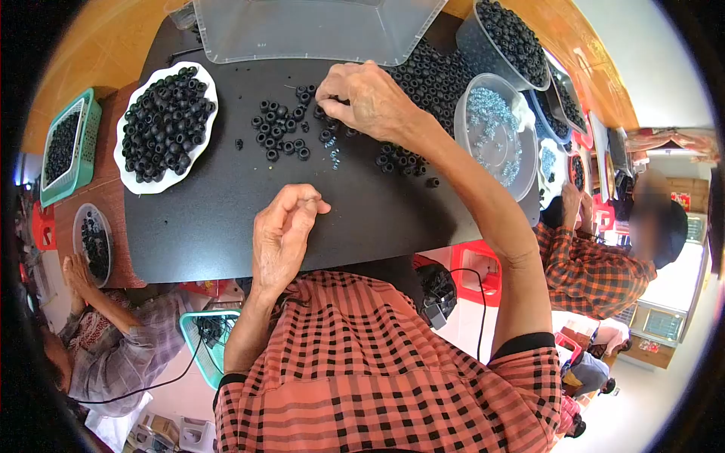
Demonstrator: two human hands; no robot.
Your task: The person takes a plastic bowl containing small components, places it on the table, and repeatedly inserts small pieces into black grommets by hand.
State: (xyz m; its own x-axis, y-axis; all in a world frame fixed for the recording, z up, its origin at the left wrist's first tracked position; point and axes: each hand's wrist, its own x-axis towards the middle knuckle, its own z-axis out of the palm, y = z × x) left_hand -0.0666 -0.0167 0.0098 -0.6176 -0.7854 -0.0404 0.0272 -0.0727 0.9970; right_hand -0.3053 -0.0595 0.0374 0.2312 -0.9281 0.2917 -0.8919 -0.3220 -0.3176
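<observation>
My left hand (pixel 285 234) is over the table's near part, fingers curled and thumb pressed to the fingertips; whatever they hold is too small to make out. My right hand (pixel 366 100) reaches in from the right, its bent fingers over small black ring-like parts (pixel 281 128) on the dark table (pixel 219 226); its fingertips are partly hidden among them. Just below it lie a few tiny shiny blue pieces (pixel 334 153). Left of these, a white scalloped plate (pixel 133 181) carries a heap of black parts.
A clear bin (pixel 302 30) stands at the far edge. On the right are a tub of black parts (pixel 513 41) and a round container (pixel 529 170) with blue pieces. A green basket (pixel 91 143) sits left. Co-workers sit on both sides.
</observation>
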